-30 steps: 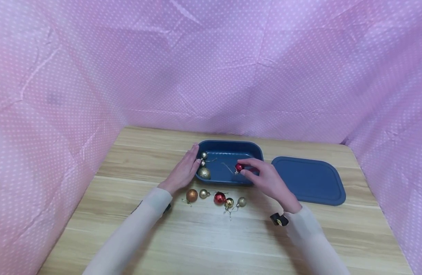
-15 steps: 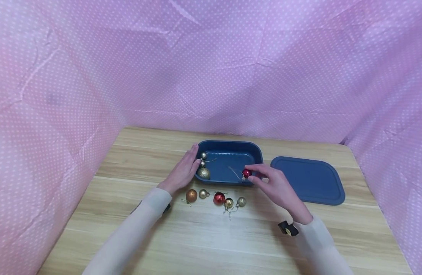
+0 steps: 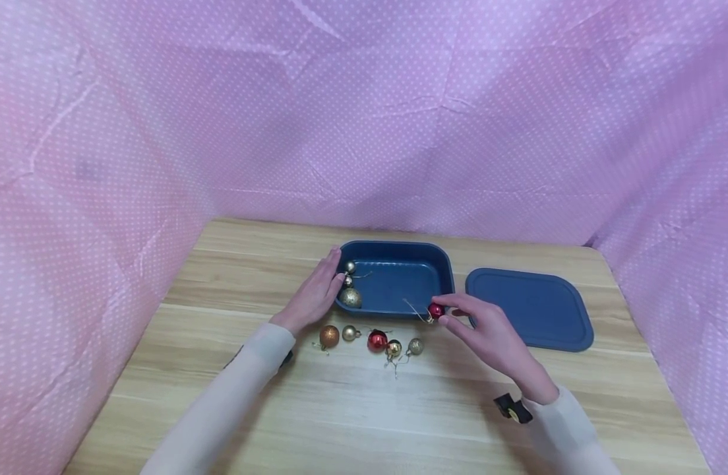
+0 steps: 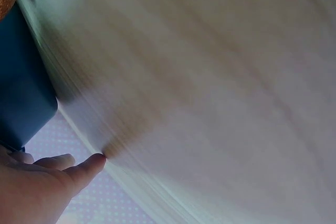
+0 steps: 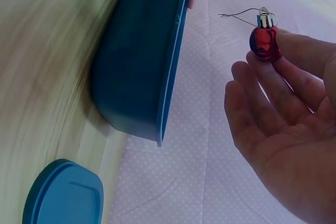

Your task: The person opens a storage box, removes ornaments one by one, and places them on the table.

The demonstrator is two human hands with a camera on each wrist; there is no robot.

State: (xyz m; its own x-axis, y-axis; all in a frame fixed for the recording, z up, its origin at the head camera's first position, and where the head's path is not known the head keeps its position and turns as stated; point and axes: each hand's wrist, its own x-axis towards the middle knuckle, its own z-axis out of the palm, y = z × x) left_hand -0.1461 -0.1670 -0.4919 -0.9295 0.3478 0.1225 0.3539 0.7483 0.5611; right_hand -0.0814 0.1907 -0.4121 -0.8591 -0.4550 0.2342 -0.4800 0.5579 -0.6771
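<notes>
My right hand (image 3: 485, 330) pinches a small shiny red bauble (image 5: 265, 43) between thumb and fingertips, its cap and string loop free. In the head view it overlaps the near right corner of a dark blue box (image 3: 399, 311); the right wrist view shows it above the rim level. At the box's left end rests my left hand (image 3: 310, 293), fingers straight along the wall. Inside, against that end, lie a large gold glitter bauble (image 3: 351, 298) and two small shiny baubles (image 3: 350, 267).
In front of the box lie an orange glitter bauble (image 3: 329, 336), a matte gold bauble (image 3: 349, 332), a red bauble (image 3: 377, 341), a shiny gold bauble (image 3: 394, 348) and a silver glitter bauble (image 3: 415, 346). The blue lid (image 3: 533, 310) lies flat to the right. Pink dotted cloth (image 3: 364, 119) hangs behind.
My right hand has moved right and toward me with the small red bauble, from over the box's inside to its near right corner. The left hand has stayed in place.
</notes>
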